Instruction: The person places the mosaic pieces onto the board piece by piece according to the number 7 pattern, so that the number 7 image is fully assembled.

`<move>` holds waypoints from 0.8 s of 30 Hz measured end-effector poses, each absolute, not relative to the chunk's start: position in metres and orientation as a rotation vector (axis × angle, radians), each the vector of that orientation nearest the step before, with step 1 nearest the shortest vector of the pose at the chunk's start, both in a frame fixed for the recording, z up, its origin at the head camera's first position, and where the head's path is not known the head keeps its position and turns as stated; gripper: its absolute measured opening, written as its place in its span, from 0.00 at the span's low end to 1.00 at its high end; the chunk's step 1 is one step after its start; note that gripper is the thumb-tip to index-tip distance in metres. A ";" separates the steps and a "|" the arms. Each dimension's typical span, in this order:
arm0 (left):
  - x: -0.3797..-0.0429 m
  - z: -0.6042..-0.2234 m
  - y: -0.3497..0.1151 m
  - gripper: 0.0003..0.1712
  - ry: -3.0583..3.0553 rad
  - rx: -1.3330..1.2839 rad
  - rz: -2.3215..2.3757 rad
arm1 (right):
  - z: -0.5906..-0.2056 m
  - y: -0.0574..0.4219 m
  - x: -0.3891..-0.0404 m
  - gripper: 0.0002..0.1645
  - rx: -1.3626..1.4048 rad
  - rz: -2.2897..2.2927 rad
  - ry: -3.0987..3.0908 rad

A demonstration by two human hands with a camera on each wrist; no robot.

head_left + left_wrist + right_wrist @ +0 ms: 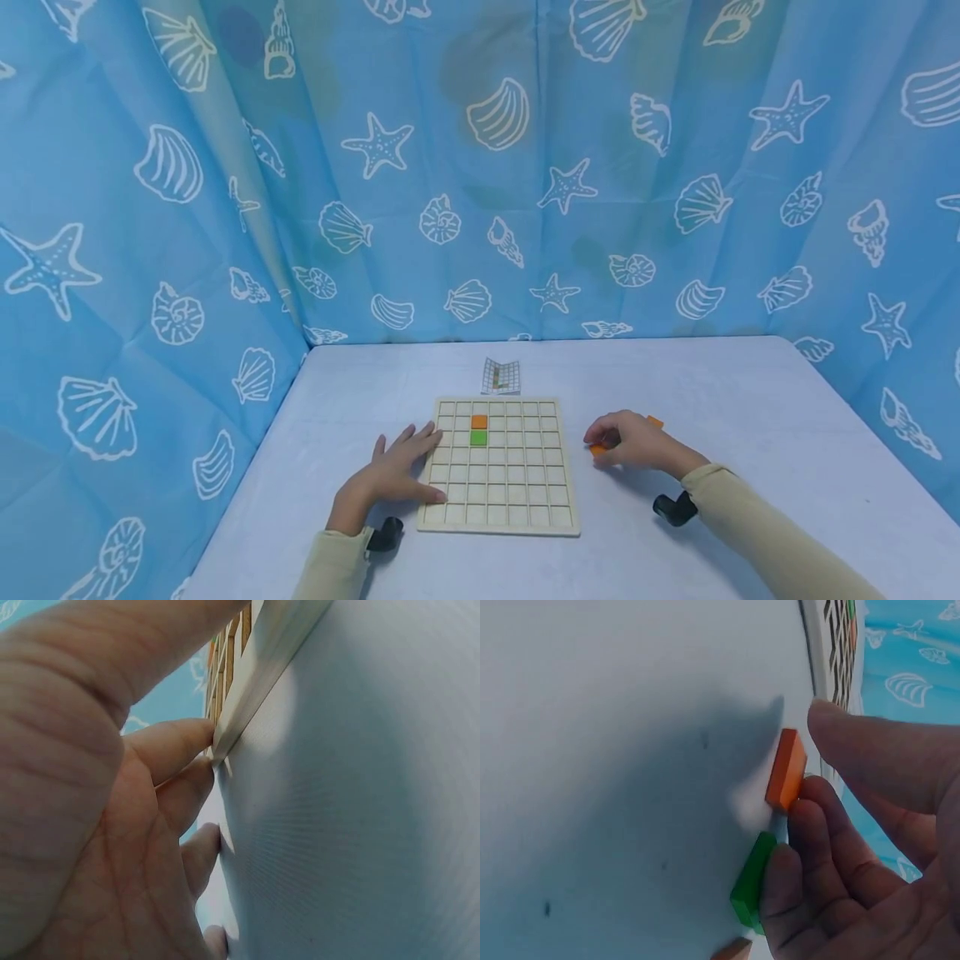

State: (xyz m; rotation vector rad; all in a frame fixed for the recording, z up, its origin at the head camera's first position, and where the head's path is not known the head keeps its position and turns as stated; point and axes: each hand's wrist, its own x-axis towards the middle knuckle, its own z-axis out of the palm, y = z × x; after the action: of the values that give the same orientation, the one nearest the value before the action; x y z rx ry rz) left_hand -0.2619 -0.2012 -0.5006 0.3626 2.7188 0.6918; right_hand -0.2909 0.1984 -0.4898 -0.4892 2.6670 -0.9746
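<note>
A light wooden grid board [491, 521] lies on the white table, with an orange square tile [479, 422] directly above a green square tile [478, 438] in its cells. My left hand [401, 471] is spread at the board's left side, its thumb over the lower left edge. In the left wrist view, fingertips [196, 739] touch the board's rim. Right of the board, my right hand [633, 440] reaches down around a loose orange tile [786, 772]. Its fingers are right at that tile, while the thumb [855, 739] stands apart from it.
Beside the right fingers lies a green tile [751, 881], with another orange tile [731, 950] partly in view below. A small folded card [501, 377] printed with a grid stands behind the board. A blue shell-patterned curtain [450, 167] hangs around the table.
</note>
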 end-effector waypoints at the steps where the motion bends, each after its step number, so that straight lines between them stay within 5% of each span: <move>1: -0.262 -0.501 -0.202 0.62 2.719 0.362 0.691 | -0.491 0.199 -0.290 0.15 -0.483 -0.971 2.665; 24: -0.265 -0.504 -0.203 0.62 2.719 0.363 0.693 | -0.489 0.186 -0.294 0.15 -0.460 -0.716 2.802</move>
State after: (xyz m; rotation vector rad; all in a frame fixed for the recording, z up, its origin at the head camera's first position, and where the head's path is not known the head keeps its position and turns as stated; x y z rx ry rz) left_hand -0.2646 -0.2032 -0.5041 0.3632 2.7190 0.6929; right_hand -0.2941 0.1857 -0.4890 -0.4597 2.8023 -0.7163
